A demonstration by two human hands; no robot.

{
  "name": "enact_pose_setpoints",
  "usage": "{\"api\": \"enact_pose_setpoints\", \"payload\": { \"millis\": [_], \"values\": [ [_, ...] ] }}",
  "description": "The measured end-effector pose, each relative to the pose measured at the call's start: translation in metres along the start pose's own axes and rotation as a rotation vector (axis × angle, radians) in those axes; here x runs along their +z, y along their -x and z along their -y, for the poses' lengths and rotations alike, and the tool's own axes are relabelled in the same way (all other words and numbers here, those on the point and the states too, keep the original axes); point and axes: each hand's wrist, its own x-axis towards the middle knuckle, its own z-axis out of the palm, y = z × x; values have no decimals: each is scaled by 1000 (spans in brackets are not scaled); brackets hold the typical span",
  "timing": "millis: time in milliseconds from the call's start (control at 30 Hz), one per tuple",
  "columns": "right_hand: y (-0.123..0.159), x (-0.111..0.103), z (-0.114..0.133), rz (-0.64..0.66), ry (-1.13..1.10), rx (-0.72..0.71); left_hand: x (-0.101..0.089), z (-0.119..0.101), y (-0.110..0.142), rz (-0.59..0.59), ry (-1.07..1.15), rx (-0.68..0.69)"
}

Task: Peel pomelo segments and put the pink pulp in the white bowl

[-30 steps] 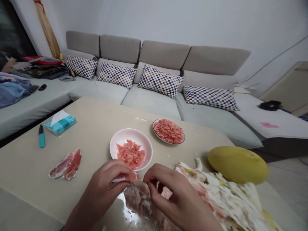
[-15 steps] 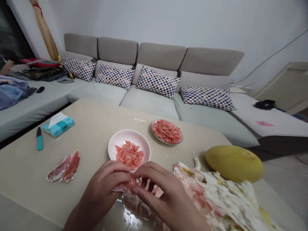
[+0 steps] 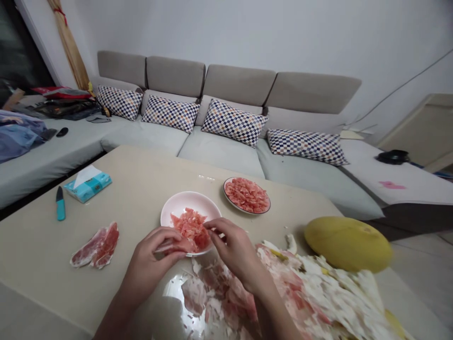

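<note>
My left hand is closed on a pink pomelo segment at the near left rim of a white bowl. Loose pink pomelo pulp lies inside that bowl. Over the bowl's right side, the fingertips of my right hand are pinched together at the pulp; what they hold, if anything, is hidden. Peeled membranes are scattered on the table below my hands. To the left lie two unpeeled pomelo segments.
A dark-rimmed plate heaped with pulp stands behind the bowl. On the right, a whole yellow pomelo sits behind a pile of white peel. A knife and a tissue pack are at the left. A sofa runs behind the table.
Both hands have moved from the near side of the bowl forward to its rim and come apart. My right hand now reaches over the pulp, while the left still has the segment.
</note>
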Motion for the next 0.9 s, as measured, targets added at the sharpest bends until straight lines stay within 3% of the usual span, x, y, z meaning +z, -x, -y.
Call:
{"api": "enact_pose_setpoints", "payload": {
  "millis": [133,300,433,767,900],
  "values": [
    [-2,8,-5,17,125,60,0,7,-5,-22,70,-110],
    [5,5,11,73,-195,-93,0,8,-5,20,82,-76],
    [6,9,17,119,-251,-143,2,6,-4,46,103,-82],
    [5,20,18,107,-283,-118,5,8,-5,58,124,-112],
    [0,19,12,148,-395,-28,4,7,-4,48,139,-118]
  ]
}}
